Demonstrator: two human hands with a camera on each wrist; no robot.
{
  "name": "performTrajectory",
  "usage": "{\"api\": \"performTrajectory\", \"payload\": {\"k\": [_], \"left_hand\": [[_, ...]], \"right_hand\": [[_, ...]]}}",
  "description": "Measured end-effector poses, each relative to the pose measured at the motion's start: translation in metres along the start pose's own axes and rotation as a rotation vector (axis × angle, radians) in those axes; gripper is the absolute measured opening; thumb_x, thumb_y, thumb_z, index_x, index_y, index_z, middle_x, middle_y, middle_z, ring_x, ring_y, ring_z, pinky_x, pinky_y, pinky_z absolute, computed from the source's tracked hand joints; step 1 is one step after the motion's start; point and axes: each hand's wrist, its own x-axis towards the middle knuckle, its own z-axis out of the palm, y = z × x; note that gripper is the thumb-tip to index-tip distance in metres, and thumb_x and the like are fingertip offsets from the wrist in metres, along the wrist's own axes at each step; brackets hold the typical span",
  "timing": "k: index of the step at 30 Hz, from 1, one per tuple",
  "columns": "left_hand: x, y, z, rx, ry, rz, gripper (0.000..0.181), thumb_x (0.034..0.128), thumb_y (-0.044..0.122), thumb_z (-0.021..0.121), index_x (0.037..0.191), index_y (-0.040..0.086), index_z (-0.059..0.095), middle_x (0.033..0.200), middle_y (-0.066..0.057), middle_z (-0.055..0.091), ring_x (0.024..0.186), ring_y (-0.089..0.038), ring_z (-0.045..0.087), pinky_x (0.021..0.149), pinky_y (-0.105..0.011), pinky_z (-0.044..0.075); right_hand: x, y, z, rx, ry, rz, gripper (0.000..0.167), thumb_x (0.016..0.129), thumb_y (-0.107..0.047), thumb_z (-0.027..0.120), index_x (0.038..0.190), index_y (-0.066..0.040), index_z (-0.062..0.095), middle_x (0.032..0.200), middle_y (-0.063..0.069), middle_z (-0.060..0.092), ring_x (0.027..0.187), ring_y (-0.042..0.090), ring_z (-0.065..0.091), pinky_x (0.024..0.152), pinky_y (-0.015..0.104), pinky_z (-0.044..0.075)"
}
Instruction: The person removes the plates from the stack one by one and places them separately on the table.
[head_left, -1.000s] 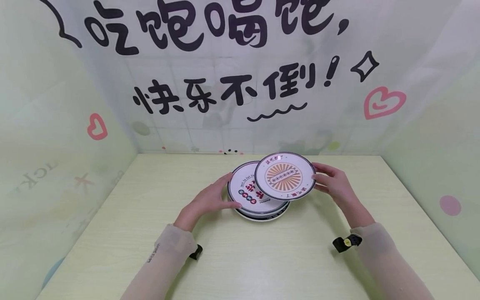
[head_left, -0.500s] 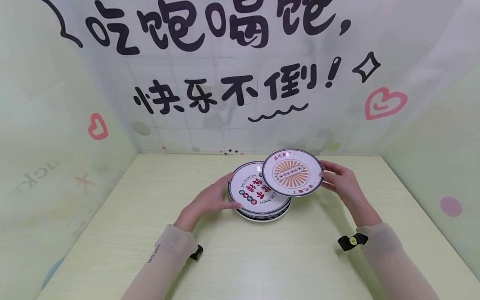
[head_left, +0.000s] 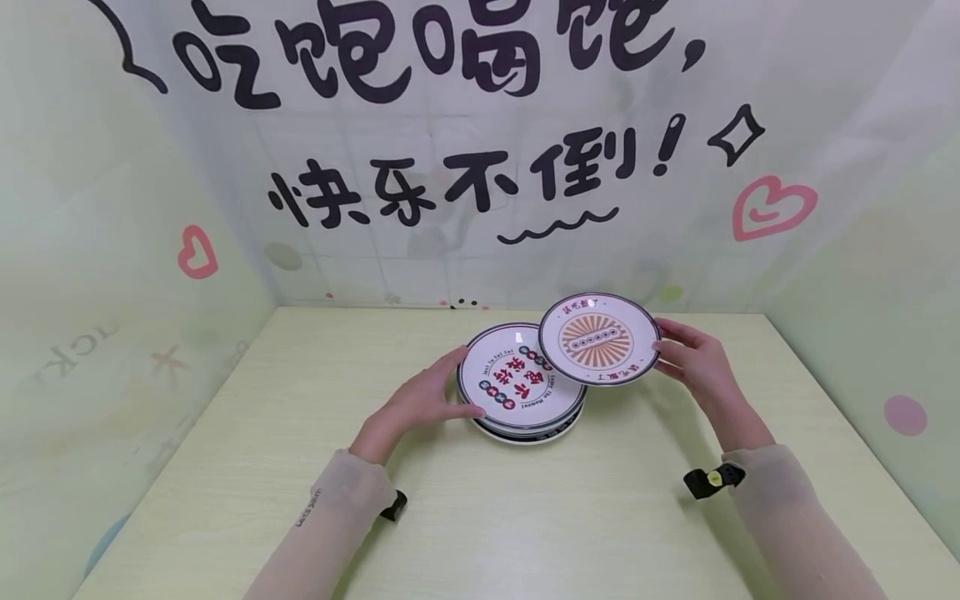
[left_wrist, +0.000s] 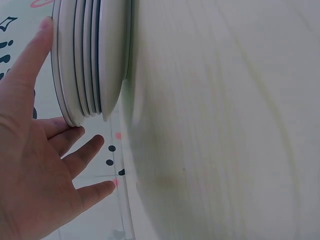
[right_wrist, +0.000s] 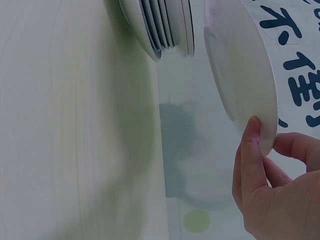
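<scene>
We pinch the sunburst plate at its right rim with our right hand, so it extends leftward from those fingers, round, with no long axis. It hangs raised, above and right of the stack of plates; the right wrist view shows a gap between them. Our left hand, nearer the stack, rests spread, unclenched, against its left rim. The stacked plates sit one within another on the tabletop.

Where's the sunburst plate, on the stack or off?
Off: the right hand pinches the sunburst plate by its rim, and the right wrist view shows a gap to the stack.
</scene>
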Motion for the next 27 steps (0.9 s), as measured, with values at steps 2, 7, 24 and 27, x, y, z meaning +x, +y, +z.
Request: {"api": "performTrajectory", "payload": {"k": [2,7,24,27], "left_hand": [[0.000,0.000,0.000,0.000,0.001,0.001,0.113,0.0767,0.061,0.078,0.161,0.015,0.017,0.168,-0.006,0.020,0.155,-0.029,0.021,0.126,-0.050,0.024],[0.001,-0.001,0.001,0.000,0.002,-0.001,0.114,0.0760,0.061,0.078,0.161,0.015,0.017,0.168,-0.006,0.019,0.155,-0.028,0.020,0.126,-0.050,0.024],[0.001,-0.002,0.002,-0.002,0.006,0.000,0.115,0.0754,0.063,0.077,0.161,0.016,0.017,0.168,-0.005,0.019,0.155,-0.027,0.020,0.126,-0.049,0.024],[0.001,-0.002,0.002,-0.004,0.007,0.002,0.115,0.0755,0.063,0.077,0.161,0.016,0.017,0.168,-0.005,0.019,0.155,-0.027,0.020,0.126,-0.049,0.024]], "right_hand": [[0.000,0.000,-0.002,0.010,0.007,0.002,0.065,0.097,-0.004,0.061,0.154,0.002,0.031,0.104,-0.013,0.059,0.082,-0.001,0.065,0.075,0.015,0.060],[0.000,0.001,-0.007,0.035,0.017,0.000,0.066,0.096,-0.004,0.063,0.154,0.002,0.032,0.103,-0.014,0.061,0.082,-0.001,0.065,0.075,0.016,0.061],[0.000,0.003,-0.022,0.051,0.061,0.012,0.067,0.096,-0.005,0.063,0.155,0.000,0.031,0.105,-0.013,0.058,0.081,-0.001,0.065,0.073,0.015,0.060],[-0.001,0.003,-0.024,0.059,0.069,0.015,0.068,0.096,-0.004,0.063,0.155,0.000,0.030,0.104,-0.013,0.059,0.081,-0.001,0.065,0.073,0.015,0.061]]}}
